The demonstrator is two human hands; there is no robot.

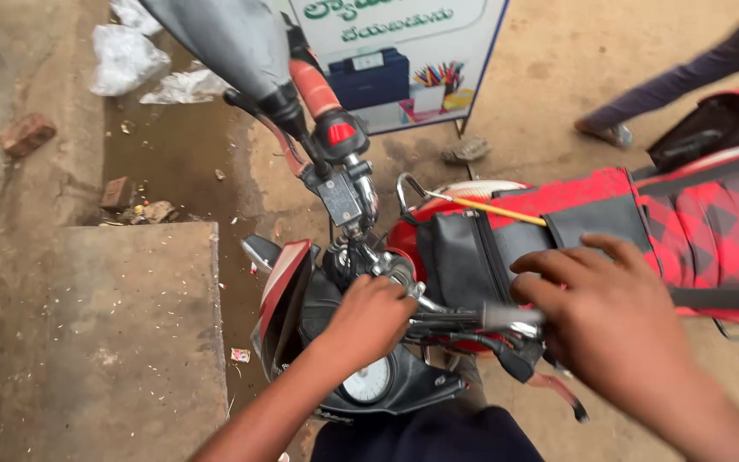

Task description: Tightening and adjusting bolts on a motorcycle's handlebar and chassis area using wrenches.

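Beside the concrete slab's edge (214,282), left hand (369,318) clasping handlebar centre (404,278), right hand's (613,321) grip wide.

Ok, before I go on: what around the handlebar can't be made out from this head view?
- Left hand: its fingers cover the fitting at the handlebar centre, so what it holds is hidden.
- Right hand: blurred by motion; its contact with the near bar end is unclear.
- Speedometer dial: partly behind the left wrist, markings too small.
- Far red grip: its outer end is covered by the grey mirror.
- Person at top right: cut off by the frame edge.
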